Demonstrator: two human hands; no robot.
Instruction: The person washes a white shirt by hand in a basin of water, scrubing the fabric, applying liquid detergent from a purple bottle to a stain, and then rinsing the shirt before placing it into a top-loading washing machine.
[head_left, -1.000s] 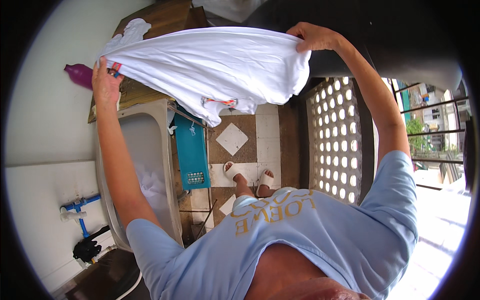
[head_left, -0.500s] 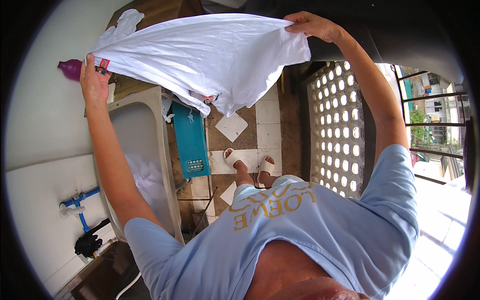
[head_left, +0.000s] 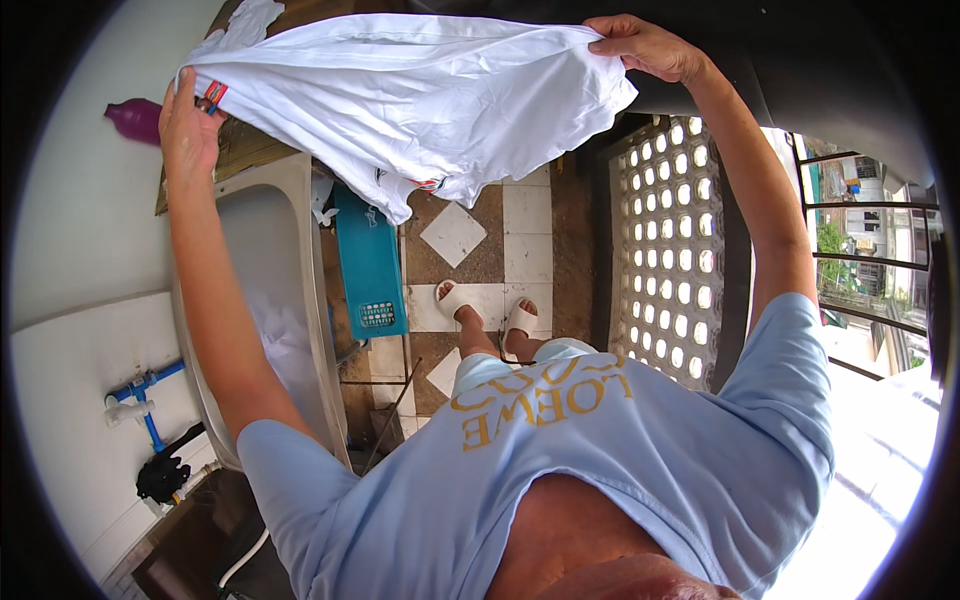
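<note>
A white cloth garment (head_left: pixel 430 90) with a small red and dark print near its lower edge hangs stretched between my raised hands. At its left end, beside a red and blue label, my left hand (head_left: pixel 192 130) grips the edge. My right hand (head_left: pixel 645 48) pinches the upper right corner, thumb against fingers. Folds run across the fabric and its lower edge dangles freely. Whether it is a shirt or another garment I cannot tell. Behind the left end lies another white cloth (head_left: pixel 240 25).
Below my left arm is a grey sink (head_left: pixel 235 240) with white fabric inside. A teal plastic basket (head_left: pixel 370 260) stands beside it. The purple bottle-like object (head_left: pixel 135 120) is by the wall, near blue pipes (head_left: pixel 150 400). A perforated block wall (head_left: pixel 670 240) rises on the right.
Both hands have risen slightly with the garment, and the right has shifted a little outward. The cloth is spread a bit wider and its lower edge sits higher.
</note>
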